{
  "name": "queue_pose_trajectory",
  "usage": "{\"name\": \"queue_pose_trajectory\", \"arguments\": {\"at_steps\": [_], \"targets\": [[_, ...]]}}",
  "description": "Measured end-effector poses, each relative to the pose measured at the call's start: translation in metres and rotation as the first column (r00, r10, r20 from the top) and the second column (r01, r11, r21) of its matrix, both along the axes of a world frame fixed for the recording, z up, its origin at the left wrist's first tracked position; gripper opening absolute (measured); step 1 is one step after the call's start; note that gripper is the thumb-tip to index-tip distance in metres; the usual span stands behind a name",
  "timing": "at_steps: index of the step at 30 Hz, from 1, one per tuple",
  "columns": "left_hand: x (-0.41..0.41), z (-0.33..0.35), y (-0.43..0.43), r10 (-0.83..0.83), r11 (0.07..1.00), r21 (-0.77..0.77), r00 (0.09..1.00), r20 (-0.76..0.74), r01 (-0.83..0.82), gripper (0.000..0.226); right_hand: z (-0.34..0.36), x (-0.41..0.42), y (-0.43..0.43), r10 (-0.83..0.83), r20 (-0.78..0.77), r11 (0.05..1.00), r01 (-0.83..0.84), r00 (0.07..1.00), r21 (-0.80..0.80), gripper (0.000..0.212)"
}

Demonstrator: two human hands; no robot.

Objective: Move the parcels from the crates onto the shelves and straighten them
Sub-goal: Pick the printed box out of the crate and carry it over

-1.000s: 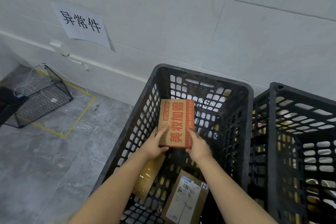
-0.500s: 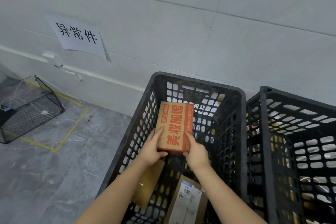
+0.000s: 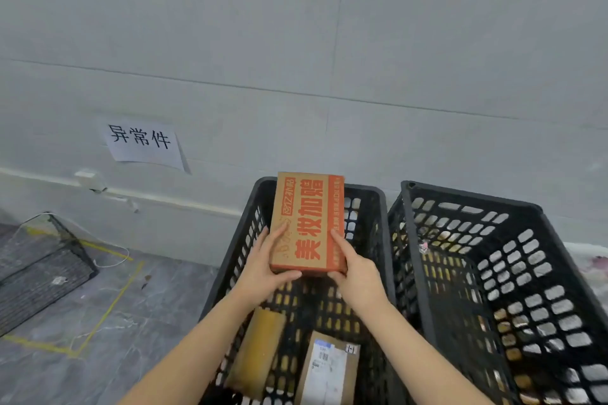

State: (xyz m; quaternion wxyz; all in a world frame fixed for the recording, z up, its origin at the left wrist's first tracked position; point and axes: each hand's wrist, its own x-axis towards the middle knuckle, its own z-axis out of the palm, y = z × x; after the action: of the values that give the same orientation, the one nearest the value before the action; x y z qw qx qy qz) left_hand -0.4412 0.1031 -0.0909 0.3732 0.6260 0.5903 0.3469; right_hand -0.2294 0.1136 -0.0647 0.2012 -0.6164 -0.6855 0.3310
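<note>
A brown cardboard parcel with red printed characters (image 3: 307, 220) is held above the left black plastic crate (image 3: 375, 204), its top edge level with the crate's far rim. My left hand (image 3: 266, 268) grips its lower left corner, thumb under the bottom edge. My right hand (image 3: 353, 268) grips its lower right corner. Down inside the crate lie a tape-wrapped brown parcel (image 3: 258, 352) and a cardboard parcel with a white label (image 3: 327, 368). No shelves are in view.
A second black crate (image 3: 513, 217) stands right beside the first, against the white tiled wall. A paper sign (image 3: 143, 145) hangs on the wall at left. A black wire cage (image 3: 42, 266) sits on the grey floor inside yellow tape lines.
Both hands have lifted the red-printed parcel up, from inside the crate to its rim. The view has tilted upward, showing more wall.
</note>
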Motion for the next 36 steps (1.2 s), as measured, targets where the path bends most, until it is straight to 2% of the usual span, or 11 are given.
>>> {"name": "queue_pose_trajectory", "arguments": {"at_steps": [4, 7, 11, 14, 17, 20, 24, 27, 29, 33, 36], "targets": [[0.021, 0.045, 0.007, -0.042, 0.998, 0.046, 0.997, 0.070, 0.039, 0.086, 0.039, 0.019, -0.001, -0.011, -0.008, 0.992, 0.012, 1.000, 0.128, 0.083], [0.037, 0.070, 0.012, -0.036, 0.996, 0.083, 0.995, 0.090, 0.029, 0.081, 0.068, 0.037, -0.003, 0.004, -0.031, 0.987, 0.001, 1.000, 0.163, 0.087], [0.061, 0.093, 0.010, -0.015, 0.990, 0.138, 0.991, 0.130, -0.003, 0.082, 0.100, 0.065, -0.006, -0.019, -0.203, 0.971, 0.066, 0.979, 0.229, 0.075], [0.083, 0.106, 0.005, -0.007, 0.989, 0.150, 0.986, 0.167, -0.019, 0.083, 0.112, 0.087, -0.005, -0.001, -0.292, 0.983, 0.055, 0.957, 0.176, 0.066], [0.105, 0.121, 0.000, -0.044, 0.986, 0.163, 0.992, 0.121, 0.024, 0.085, 0.120, 0.107, -0.008, 0.004, -0.407, 0.993, 0.045, 0.913, 0.112, 0.062], [0.128, 0.141, -0.001, -0.091, 0.981, 0.175, 0.995, 0.038, 0.083, 0.083, 0.127, 0.127, -0.012, -0.002, -0.474, 0.985, 0.084, 0.881, 0.152, 0.062], [0.157, 0.161, -0.003, 0.014, 0.993, 0.114, 0.997, -0.082, -0.005, 0.080, 0.134, 0.140, -0.018, -0.029, -0.557, 0.983, 0.125, 0.830, 0.136, 0.067], [0.174, 0.170, -0.016, 0.111, 0.981, 0.184, 0.951, -0.287, -0.059, 0.076, 0.138, 0.146, -0.024, -0.004, -0.547, 0.977, 0.120, 0.837, 0.177, 0.065], [0.181, 0.169, -0.022, 0.110, 0.976, 0.214, 0.935, -0.336, -0.038, 0.079, 0.138, 0.150, -0.028, 0.021, -0.501, 0.968, 0.109, 0.865, 0.228, 0.065], [0.188, 0.161, -0.034, 0.052, 0.986, 0.166, 0.979, -0.199, -0.018, 0.077, 0.137, 0.152, -0.042, 0.050, -0.442, 0.953, 0.089, 0.896, 0.288, 0.076], [0.197, 0.163, -0.046, 0.083, 0.980, 0.192, 0.981, -0.174, -0.049, 0.081, 0.137, 0.147, -0.054, 0.060, -0.460, 0.962, 0.072, 0.886, 0.264, 0.076]]}}
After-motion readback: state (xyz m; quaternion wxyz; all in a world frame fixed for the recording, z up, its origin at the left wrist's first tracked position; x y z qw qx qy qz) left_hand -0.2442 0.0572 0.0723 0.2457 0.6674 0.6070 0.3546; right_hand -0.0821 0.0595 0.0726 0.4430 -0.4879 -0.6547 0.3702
